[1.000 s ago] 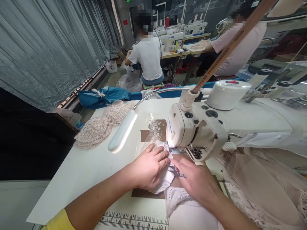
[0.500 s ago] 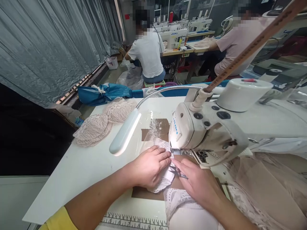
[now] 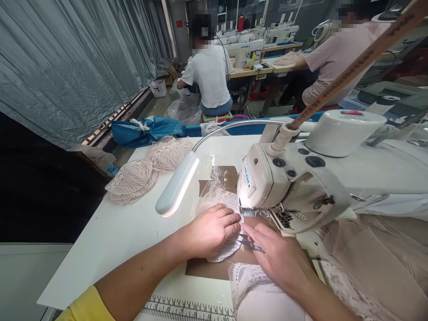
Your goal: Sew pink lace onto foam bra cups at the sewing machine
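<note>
My left hand (image 3: 216,229) lies flat, palm down, on a piece of white lace fabric (image 3: 224,196), its fingertips close to the needle area of the sewing machine (image 3: 264,178). My right hand (image 3: 270,249) is closed around a pair of small thread snips (image 3: 249,243), whose pointed blades stick out toward the left hand. The right index fingertip touches the lace edge just in front of the needle. Below the right hand lies a pale cup with lace trim (image 3: 249,276), partly covered by the forearm.
Tan lace cups (image 3: 133,180) are piled at the table's left. A lamp (image 3: 177,185) on a bendy neck hangs left of the machine. Sheer beige fabric (image 3: 377,249) lies at the right, and a printed ruler (image 3: 187,307) runs along the front. Two people sit beyond.
The lace under my left hand has slid away from me, past the needle. Both hands keep nearly the same pose, and the view has shifted slightly.
</note>
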`<state>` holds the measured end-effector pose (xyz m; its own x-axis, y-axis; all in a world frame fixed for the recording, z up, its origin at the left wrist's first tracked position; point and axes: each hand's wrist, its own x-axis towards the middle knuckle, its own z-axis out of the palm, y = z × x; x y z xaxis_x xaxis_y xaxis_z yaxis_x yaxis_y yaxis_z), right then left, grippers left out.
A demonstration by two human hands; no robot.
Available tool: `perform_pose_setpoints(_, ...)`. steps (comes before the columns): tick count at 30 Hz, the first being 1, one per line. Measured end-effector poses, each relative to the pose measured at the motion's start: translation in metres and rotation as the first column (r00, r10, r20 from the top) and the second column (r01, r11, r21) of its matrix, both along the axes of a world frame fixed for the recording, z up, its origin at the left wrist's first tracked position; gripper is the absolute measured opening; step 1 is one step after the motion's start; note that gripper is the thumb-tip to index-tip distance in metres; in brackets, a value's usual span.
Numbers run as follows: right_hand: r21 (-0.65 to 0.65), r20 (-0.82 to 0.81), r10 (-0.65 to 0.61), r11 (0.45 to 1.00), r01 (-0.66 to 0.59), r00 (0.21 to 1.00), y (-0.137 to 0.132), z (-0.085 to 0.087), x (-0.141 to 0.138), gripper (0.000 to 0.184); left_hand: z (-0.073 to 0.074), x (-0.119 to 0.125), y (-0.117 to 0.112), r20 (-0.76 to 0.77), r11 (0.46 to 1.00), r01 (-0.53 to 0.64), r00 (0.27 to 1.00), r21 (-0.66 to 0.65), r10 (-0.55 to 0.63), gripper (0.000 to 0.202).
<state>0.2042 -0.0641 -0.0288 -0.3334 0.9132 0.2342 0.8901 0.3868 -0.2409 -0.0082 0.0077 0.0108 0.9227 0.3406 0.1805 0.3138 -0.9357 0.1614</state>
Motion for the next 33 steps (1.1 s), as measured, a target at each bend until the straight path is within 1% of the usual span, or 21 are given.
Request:
perform_pose_setpoints(5,0.037,0.039,-0.041,0.999,0.039,0.998,0.001,-0.004,-0.002,0.047,-0.007,0.0,-0.001,0.021,1.0,-0.014,1.0,-0.026,0.015,0.035)
perform_pose_setpoints(8,0.038,0.076,-0.073,0.997,0.071,0.994,0.001,-0.002,-0.003,0.048,-0.009,0.0,0.001,0.03,0.999,-0.036,0.999,-0.028,0.037,0.037)
perform_pose_setpoints(14,0.018,0.042,-0.017,1.0,0.016,0.999,0.002,0.008,-0.001,0.048,-0.008,0.001,0.003,0.06,0.999,-0.053,0.997,-0.003,0.053,0.036)
perform_pose_setpoints(18,0.045,0.013,-0.008,0.999,0.007,1.0,0.002,0.003,0.0,0.047,-0.009,0.001,0.003,0.052,0.998,-0.058,0.997,-0.019,0.059,0.033)
perform_pose_setpoints(21,0.05,0.013,-0.015,0.999,0.014,1.0,0.001,-0.003,-0.001,0.047,-0.011,-0.001,0.004,0.055,0.998,-0.057,0.997,-0.04,0.059,0.035)
perform_pose_setpoints(23,0.051,0.01,-0.033,0.998,0.032,0.999,0.001,-0.003,-0.002,0.047,-0.013,-0.002,0.005,0.047,0.997,-0.053,0.997,-0.053,0.055,0.036)
perform_pose_setpoints(26,0.025,0.04,-0.04,0.999,0.039,0.998,0.002,0.003,-0.003,0.048,-0.014,-0.002,0.006,0.036,0.996,-0.064,0.997,-0.069,0.066,0.037)
perform_pose_setpoints(29,-0.032,0.076,-0.027,0.999,0.03,0.997,0.002,0.01,-0.003,0.049,-0.014,0.0,0.006,0.054,0.992,-0.102,0.993,-0.07,0.105,0.038)
perform_pose_setpoints(31,-0.08,0.062,-0.024,0.996,0.029,0.998,0.002,0.014,-0.003,0.052,-0.012,0.002,0.007,0.062,0.99,-0.123,0.99,-0.068,0.127,0.038)
perform_pose_setpoints(33,-0.131,0.01,-0.035,0.991,0.036,0.999,0.003,0.018,-0.002,0.053,-0.01,0.004,0.007,0.058,0.987,-0.146,0.987,-0.072,0.15,0.039)
